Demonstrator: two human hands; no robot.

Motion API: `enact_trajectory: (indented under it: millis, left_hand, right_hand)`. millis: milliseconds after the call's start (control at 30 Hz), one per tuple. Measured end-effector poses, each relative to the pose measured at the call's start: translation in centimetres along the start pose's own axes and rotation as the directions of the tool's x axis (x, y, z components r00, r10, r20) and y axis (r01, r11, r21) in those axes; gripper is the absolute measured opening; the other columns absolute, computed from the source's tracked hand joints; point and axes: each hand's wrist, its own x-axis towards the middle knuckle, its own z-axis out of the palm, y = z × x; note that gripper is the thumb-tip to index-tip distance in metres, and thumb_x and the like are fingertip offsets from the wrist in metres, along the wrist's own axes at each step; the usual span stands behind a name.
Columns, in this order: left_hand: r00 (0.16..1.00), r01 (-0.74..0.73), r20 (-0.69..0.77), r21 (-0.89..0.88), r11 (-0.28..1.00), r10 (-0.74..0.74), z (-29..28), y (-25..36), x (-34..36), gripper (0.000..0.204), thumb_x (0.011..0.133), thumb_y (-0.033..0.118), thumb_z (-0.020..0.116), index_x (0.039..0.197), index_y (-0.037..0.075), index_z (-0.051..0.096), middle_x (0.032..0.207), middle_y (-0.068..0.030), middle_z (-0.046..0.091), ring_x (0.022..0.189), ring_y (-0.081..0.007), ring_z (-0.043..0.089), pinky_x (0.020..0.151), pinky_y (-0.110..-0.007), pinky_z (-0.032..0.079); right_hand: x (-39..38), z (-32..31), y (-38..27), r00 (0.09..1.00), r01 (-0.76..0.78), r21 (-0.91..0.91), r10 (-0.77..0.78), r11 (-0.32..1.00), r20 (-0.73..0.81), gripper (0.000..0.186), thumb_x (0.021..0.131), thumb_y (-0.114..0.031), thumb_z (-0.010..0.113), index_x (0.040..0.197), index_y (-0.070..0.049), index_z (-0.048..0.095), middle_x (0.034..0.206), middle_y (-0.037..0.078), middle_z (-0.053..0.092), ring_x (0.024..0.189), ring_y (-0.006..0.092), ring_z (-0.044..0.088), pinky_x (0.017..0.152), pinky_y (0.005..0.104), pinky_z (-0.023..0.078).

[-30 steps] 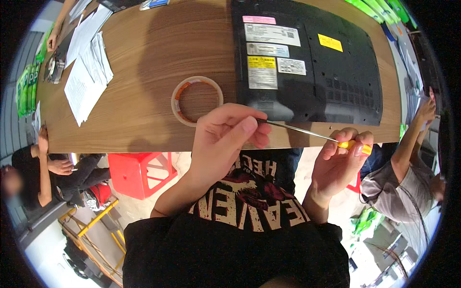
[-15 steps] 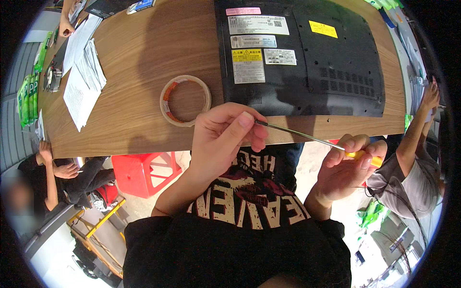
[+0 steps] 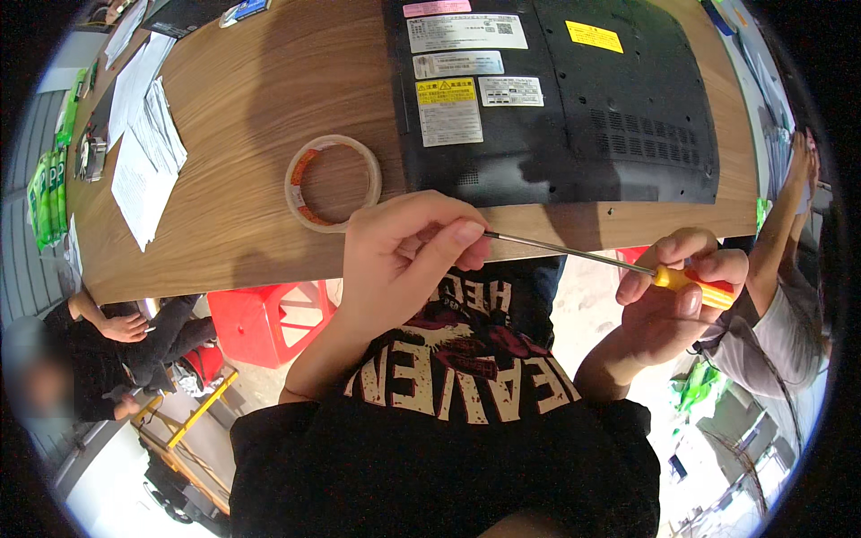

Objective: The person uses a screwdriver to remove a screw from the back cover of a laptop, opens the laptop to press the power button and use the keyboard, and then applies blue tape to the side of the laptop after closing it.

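Screwdriver: between hands, six o'clock from the laptop
Left hand: fingers pinching the shaft
Right hand: fingers around yellow-red handle
Tape roll: on surface, eleven o'clock from left hand

The screwdriver is long and thin, with a shiny silver rod and a fat handle. The handle is bright yellow, with red and some stripes toward its back end. The rod looks straight. The screwdriver is held up on a slant, so its left end looks higher in view than its handle on the right. The left hand pinches the far end of the rod, where it looks dark, and its fingers hide the very tip. The right hand has its fingers curled around the handle, and they cover part of it. The middle of the rod is bare.
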Motion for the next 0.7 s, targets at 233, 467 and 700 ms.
enact_trajectory:
  millis: [233,467,700]
  left_hand:
    - [0.992,0.125,-0.004,-0.110,0.986,-0.127,0.7,0.0,-0.1,0.011,0.090,0.001,0.056,0.092,-0.006,0.064,0.076,-0.0090,0.065,0.066,-0.0099,0.062,0.060,-0.020,0.051]
    - [0.995,0.072,-0.055,-0.142,0.987,-0.081,1.8,-0.5,0.6,0.023,0.094,0.012,0.050,0.097,-0.005,0.066,0.077,-0.0095,0.065,0.067,-0.0116,0.061,0.059,-0.024,0.049]
    - [0.889,-0.446,0.164,0.521,0.728,0.427,0.5,-4.5,-0.9,0.021,0.085,0.018,0.055,0.084,0.002,0.068,0.076,-0.0082,0.061,0.062,-0.0225,0.057,0.060,-0.031,0.046]
  right_hand:
    - [-0.4,-1.4,1.1,0.999,0.043,0.179,-0.048,0.983,0.025,0.029,0.084,-0.012,0.065,0.094,-0.004,0.038,0.082,0.022,0.054,0.058,0.0269,0.060,0.046,0.0337,0.057]
    - [-0.6,-3.8,1.0,0.986,0.137,0.222,-0.113,0.965,-0.119,0.023,0.087,-0.010,0.058,0.094,-0.003,0.038,0.083,0.021,0.055,0.052,0.0274,0.059,0.043,0.0329,0.055]
    - [2.5,-14.3,-2.0,0.614,0.410,-0.374,-0.555,0.832,-0.561,0.015,0.086,0.002,0.048,0.095,-0.006,0.040,0.078,0.015,0.056,0.061,0.0194,0.055,0.041,0.0240,0.041]
